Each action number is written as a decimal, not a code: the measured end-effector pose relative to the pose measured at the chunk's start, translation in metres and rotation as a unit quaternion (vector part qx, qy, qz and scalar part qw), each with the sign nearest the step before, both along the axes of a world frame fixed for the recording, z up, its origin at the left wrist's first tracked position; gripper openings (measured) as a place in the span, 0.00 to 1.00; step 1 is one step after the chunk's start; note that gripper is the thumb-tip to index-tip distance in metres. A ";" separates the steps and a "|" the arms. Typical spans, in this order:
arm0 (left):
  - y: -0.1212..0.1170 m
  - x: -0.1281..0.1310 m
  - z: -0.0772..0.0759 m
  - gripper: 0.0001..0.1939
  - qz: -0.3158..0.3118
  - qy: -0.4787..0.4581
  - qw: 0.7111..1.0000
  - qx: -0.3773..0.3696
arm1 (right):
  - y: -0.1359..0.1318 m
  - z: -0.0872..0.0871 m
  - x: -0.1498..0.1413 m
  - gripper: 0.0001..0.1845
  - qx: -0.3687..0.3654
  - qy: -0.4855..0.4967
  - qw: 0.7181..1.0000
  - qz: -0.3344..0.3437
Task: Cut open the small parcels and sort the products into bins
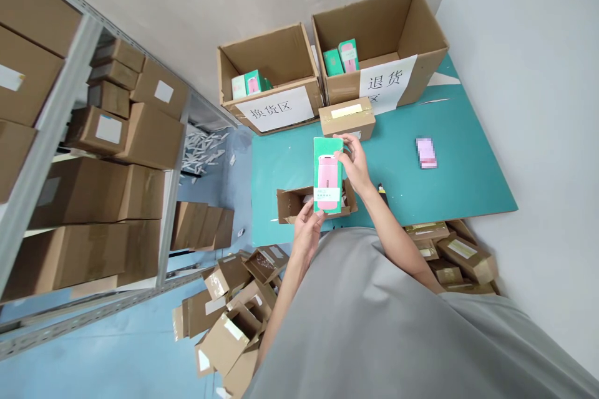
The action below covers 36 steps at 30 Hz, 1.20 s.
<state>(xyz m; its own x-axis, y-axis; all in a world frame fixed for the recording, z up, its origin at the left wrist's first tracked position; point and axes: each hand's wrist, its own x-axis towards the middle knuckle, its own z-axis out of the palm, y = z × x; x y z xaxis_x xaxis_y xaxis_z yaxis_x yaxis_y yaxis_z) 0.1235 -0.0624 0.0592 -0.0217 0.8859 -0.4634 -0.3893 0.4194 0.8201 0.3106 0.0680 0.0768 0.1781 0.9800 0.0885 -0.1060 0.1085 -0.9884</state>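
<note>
A green product box point(328, 168) with a pink bottle-shaped item printed on its front is held up over the table. My left hand point(307, 227) grips its lower edge, and my right hand point(354, 165) holds the upper right corner. Below and partly behind it lies an open small cardboard box point(289, 204), its inside mostly hidden. Just beyond my right hand sits a closed cardboard parcel point(349, 117) with a pale label on top. Close to my right forearm is a dark object with a yellow tip point(382, 193), partly covered.
Two large open cartons, the left carton point(274, 109) and right carton point(421, 84), hold green boxes on the teal table point(468, 162). A blurred pinkish item point(426, 153) lies right. Shelves of cartons point(88, 193) stand left; discarded boxes point(229, 336) cover the floor, more boxes point(461, 255) right.
</note>
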 end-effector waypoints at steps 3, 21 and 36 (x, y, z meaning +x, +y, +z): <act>-0.001 0.002 0.001 0.34 0.025 0.013 1.000 0.004 | 0.002 -0.004 -0.001 0.25 -0.013 0.009 1.000 -0.001; -0.010 -0.002 -0.001 0.36 0.055 0.066 0.996 0.034 | 0.001 -0.019 0.002 0.33 -0.056 0.009 0.998 -0.008; -0.003 -0.014 -0.002 0.32 0.034 -0.101 0.990 -0.094 | 0.006 -0.018 0.006 0.35 -0.022 -0.029 0.999 0.019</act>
